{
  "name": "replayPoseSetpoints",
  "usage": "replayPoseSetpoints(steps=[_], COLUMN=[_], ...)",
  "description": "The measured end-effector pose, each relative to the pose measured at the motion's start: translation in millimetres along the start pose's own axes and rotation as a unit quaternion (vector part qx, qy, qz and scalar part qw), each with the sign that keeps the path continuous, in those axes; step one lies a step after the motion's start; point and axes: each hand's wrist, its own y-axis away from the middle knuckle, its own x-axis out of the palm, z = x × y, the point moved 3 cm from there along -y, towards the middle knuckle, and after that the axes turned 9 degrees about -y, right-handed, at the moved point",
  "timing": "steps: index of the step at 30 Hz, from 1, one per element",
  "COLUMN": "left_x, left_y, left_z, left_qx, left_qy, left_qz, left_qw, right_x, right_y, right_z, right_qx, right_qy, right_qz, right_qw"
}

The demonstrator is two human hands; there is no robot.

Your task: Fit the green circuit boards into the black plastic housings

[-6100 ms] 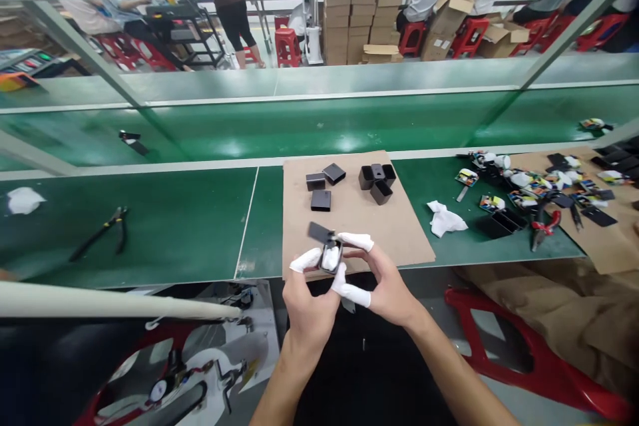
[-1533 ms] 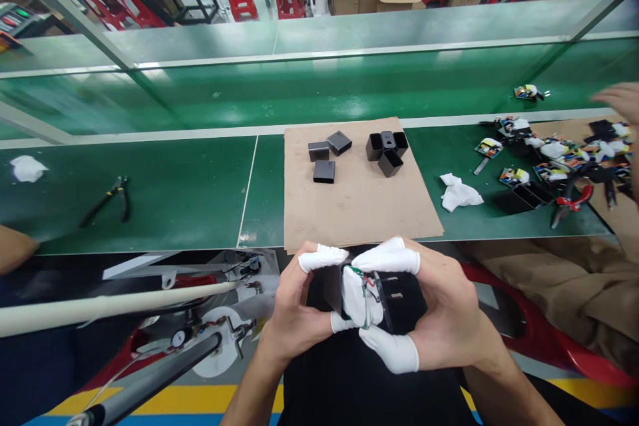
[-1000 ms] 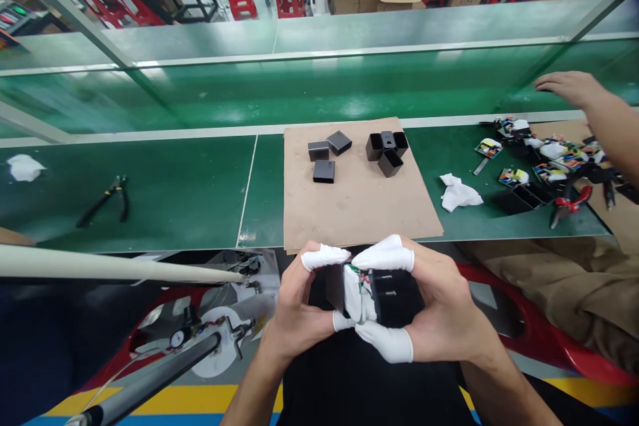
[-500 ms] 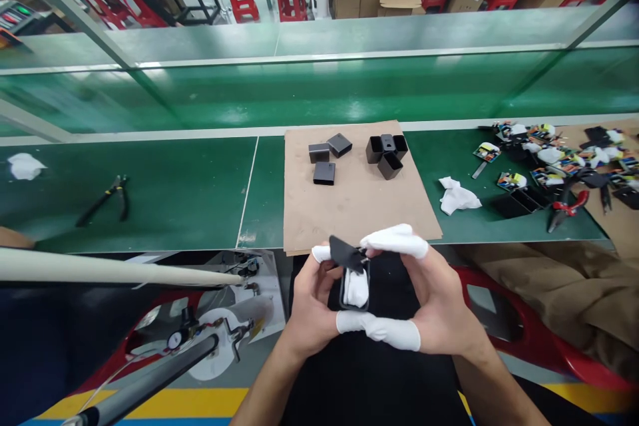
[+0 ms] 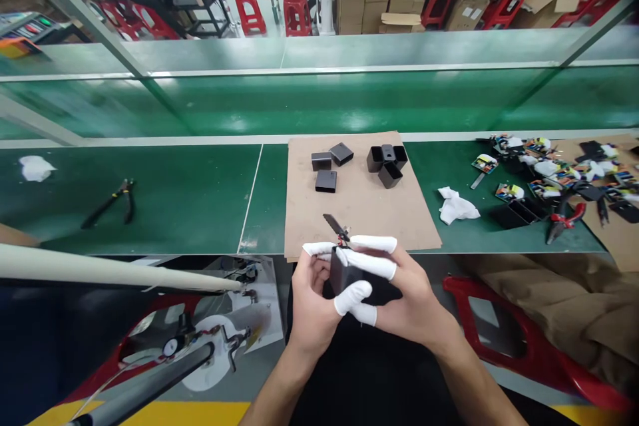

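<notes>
Between both hands, over my lap at the bench's near edge, is a black plastic case [image 5: 343, 271]. A flat black plate [image 5: 334, 225] sticks up aslant at its far end, with small parts and wires at its base. My left hand [image 5: 315, 306] is closed round the case's left side, white finger covers on thumb and forefinger. On the right side, my right hand [image 5: 407, 283] presses covered fingers against the case, thumb low. The case's inside is hidden from this angle. Just beyond, several black cases [image 5: 326, 181] lie on brown cardboard [image 5: 309, 219].
Cutting pliers [image 5: 112, 203] lie on the green bench at left. To the right are a crumpled white cloth [image 5: 456, 206], a pile of circuit boards [image 5: 549, 170] and red-handled pliers [image 5: 564, 221]. A metal bar with a pressure gauge [image 5: 170, 347] stands at lower left.
The case has been turned so its side faces me; the white filling seen in it before is hidden. The plate now stands steeper, and my right fingers have closed in on the case.
</notes>
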Motion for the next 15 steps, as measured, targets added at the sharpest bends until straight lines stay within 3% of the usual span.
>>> replayPoseSetpoints(steps=[3, 7, 10, 15], left_x=[-4.9, -5.9, -3.6, -0.3], left_y=[-2.0, -9.3, -15.3, -20.1], left_z=[-1.6, 2.8, 6.6, 8.2], left_qx=[0.053, 0.047, 0.012, -0.024], left_qy=[0.043, 0.100, 0.114, 0.119], left_qz=[0.030, 0.033, 0.011, -0.013], left_qw=[0.997, 0.993, 0.993, 0.993], right_x=[4.6, 17.9, 24.9, 24.4], right_y=[-4.5, -11.1, -15.6, -18.3], right_z=[-15.1, -25.2, -25.0, -27.4], right_qx=[0.086, 0.190, 0.247, 0.300], right_qy=[-0.200, -0.385, -0.425, -0.425], right_qz=[-0.101, -0.189, -0.213, -0.230], right_qw=[0.971, 0.883, 0.844, 0.823])
